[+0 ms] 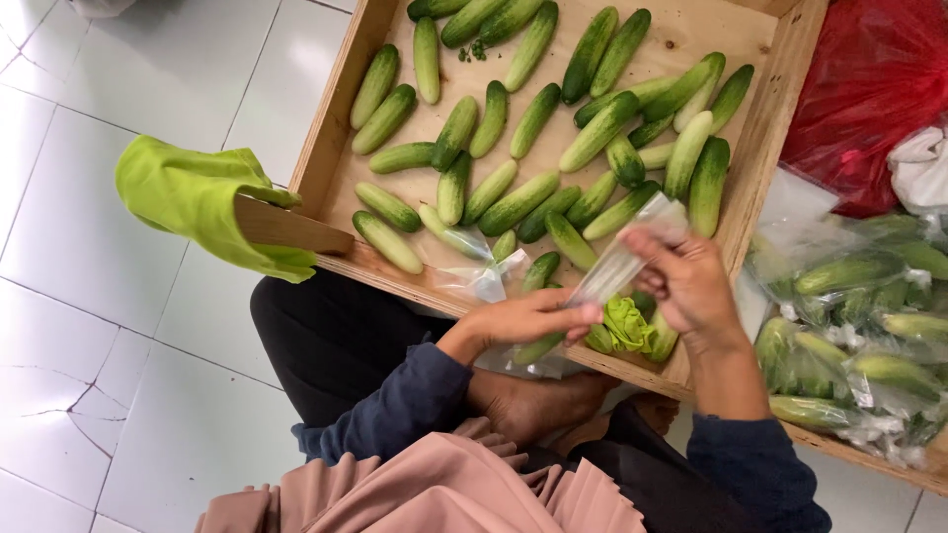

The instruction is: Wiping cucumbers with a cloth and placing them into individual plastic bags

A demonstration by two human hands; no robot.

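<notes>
Both my hands hold a clear plastic bag [620, 261] stretched between them over the near edge of a wooden tray [780, 89]. My left hand [528, 318] pinches the bag's lower end; my right hand [684, 278] grips its upper end. Several green cucumbers [518, 203] lie loose in the tray. A crumpled green cloth [628, 326] and a few cucumbers sit just under my hands. A bagged cucumber [456, 237] lies in the tray to the left of my hands.
Bagged cucumbers [854, 326] are piled at the right beside a red plastic bag [869, 89]. A lime-green cloth [197, 202] hangs on a wooden piece at the tray's left corner. White floor tiles [109, 326] lie to the left. My legs are folded under the tray's edge.
</notes>
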